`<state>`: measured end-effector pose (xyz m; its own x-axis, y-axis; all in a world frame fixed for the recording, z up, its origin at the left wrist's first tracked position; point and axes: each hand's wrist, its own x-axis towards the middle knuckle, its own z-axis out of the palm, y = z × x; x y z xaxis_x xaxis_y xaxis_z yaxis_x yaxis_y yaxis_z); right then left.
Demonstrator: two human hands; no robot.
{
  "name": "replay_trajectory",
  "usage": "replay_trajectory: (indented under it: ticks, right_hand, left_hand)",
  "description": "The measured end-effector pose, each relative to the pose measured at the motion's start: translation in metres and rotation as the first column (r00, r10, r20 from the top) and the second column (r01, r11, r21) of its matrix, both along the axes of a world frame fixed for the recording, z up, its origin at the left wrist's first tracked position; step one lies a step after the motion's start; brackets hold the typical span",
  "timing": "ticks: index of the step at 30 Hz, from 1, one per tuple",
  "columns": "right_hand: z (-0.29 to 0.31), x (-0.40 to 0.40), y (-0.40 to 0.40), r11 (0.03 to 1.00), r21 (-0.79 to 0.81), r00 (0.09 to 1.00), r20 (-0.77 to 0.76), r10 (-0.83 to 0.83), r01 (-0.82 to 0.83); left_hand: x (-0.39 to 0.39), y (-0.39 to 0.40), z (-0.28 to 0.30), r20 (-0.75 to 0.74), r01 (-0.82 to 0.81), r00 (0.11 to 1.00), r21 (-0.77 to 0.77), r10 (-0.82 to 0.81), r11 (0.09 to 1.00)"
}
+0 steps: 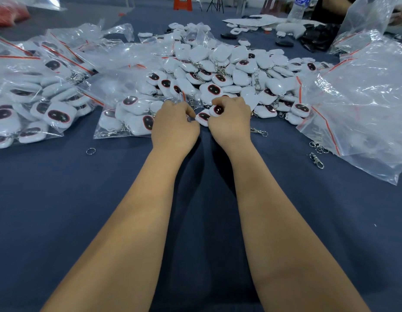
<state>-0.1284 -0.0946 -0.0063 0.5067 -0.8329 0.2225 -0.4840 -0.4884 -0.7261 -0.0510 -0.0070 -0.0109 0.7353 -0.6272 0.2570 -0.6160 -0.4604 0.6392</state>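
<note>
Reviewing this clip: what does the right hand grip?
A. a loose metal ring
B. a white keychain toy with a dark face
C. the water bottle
B: the right hand curls round a white keychain toy, while the left hand pinches a clear bag.

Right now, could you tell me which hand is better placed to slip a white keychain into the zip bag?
Right. The right hand pinches a white keychain at the near edge of the pile; the left hand appears to grip the mouth of the zip bag beside it, so it seems occupied.
</note>
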Motion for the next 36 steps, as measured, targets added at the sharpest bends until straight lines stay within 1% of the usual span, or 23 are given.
replay_trajectory:
  ticks: [3, 7, 10, 15, 19, 21, 25, 28, 30, 32, 34, 36]
  right_hand:
    - [0.001, -0.001, 0.000, 0.999, 0.020, 0.999, 0.028, -0.028, 0.028]
    - [0.000, -0.004, -0.003, 0.992, 0.007, 0.992, 0.024, -0.125, 0.125]
    - [0.000, -0.005, -0.003, 0.992, 0.039, 0.990, 0.063, -0.123, 0.121]
    - [0.003, -0.006, -0.002, 0.989, 0.089, 0.976, 0.174, -0.129, 0.114]
    - [0.004, -0.007, 0.000, 0.979, 0.155, 0.962, 0.215, -0.166, 0.134]
    - [0.005, -0.007, 0.001, 0.975, 0.179, 0.945, 0.275, -0.177, 0.131]
    - [0.009, -0.004, 0.005, 0.971, 0.237, 0.849, 0.504, -0.157, 0.039]
    - [0.012, -0.005, 0.008, 0.954, 0.290, 0.753, 0.643, -0.141, -0.069]
    - [0.014, -0.005, 0.010, 0.935, 0.326, 0.698, 0.702, -0.140, -0.141]
    - [0.016, -0.004, 0.011, 0.897, 0.373, 0.656, 0.743, -0.135, -0.238]
    - [0.017, -0.003, 0.013, 0.847, 0.419, 0.621, 0.771, -0.142, -0.327]
    - [0.018, -0.002, 0.014, 0.794, 0.477, 0.613, 0.771, -0.172, -0.377]
  left_hand:
    - [0.000, 0.000, 0.000, -0.007, -0.006, 1.000, -0.007, 0.006, 1.000]
    - [0.000, -0.001, 0.001, -0.023, -0.019, 1.000, -0.026, 0.018, 0.999]
    - [-0.001, -0.001, 0.001, -0.024, -0.015, 1.000, -0.018, 0.015, 1.000]
    - [-0.002, 0.000, 0.003, -0.041, -0.011, 0.999, -0.025, 0.010, 1.000]
    - [-0.003, 0.001, 0.004, -0.034, -0.010, 0.999, -0.021, 0.009, 1.000]
    - [-0.003, 0.001, 0.004, -0.032, -0.010, 0.999, -0.020, 0.009, 1.000]
    - [-0.003, 0.001, 0.003, -0.010, 0.011, 1.000, -0.001, -0.011, 1.000]
    - [-0.004, 0.001, 0.003, -0.050, 0.081, 0.995, -0.020, -0.082, 0.996]
    - [-0.004, 0.001, 0.003, -0.069, 0.128, 0.989, -0.028, -0.129, 0.991]
    - [-0.003, 0.000, 0.002, -0.061, 0.142, 0.988, -0.022, -0.144, 0.990]
    - [-0.002, 0.000, 0.001, -0.046, 0.124, 0.991, -0.019, -0.125, 0.992]
    - [-0.001, 0.000, 0.001, -0.067, 0.089, 0.993, -0.045, -0.092, 0.995]
